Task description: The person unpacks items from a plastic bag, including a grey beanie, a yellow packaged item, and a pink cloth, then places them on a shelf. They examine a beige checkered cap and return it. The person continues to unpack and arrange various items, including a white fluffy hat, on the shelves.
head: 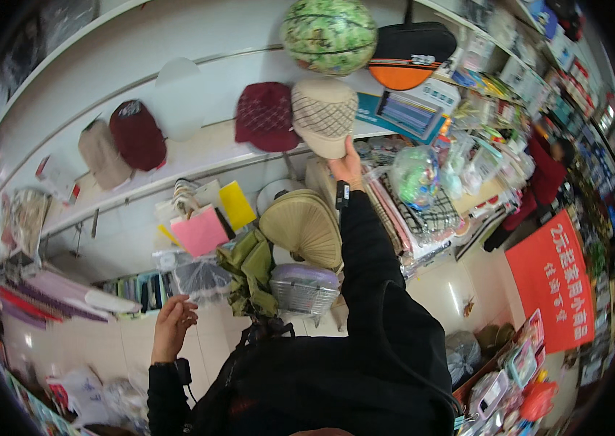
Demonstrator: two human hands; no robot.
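Note:
My right hand [348,164] reaches up to the shelf and grips the brim of a beige cap [325,111] with a dark crisscross pattern. Beside it on the left is a burgundy patterned cap [265,115]. Further left, a plain burgundy cap [137,135] and a taupe knit hat [103,154] rest on the same white shelf [212,143]. My left hand [173,327] hangs low over the floor, its fingers loosely bent and apart, with nothing in it. Whatever supports the beige cap from behind is hidden.
A camouflage ball [329,37] and a black-and-orange racket case [413,54] are above the caps. Below the shelf are round woven fans [303,226], olive fabric [250,270] and a wire basket [304,297]. A person [547,169] is at the right, near a red sign [555,283].

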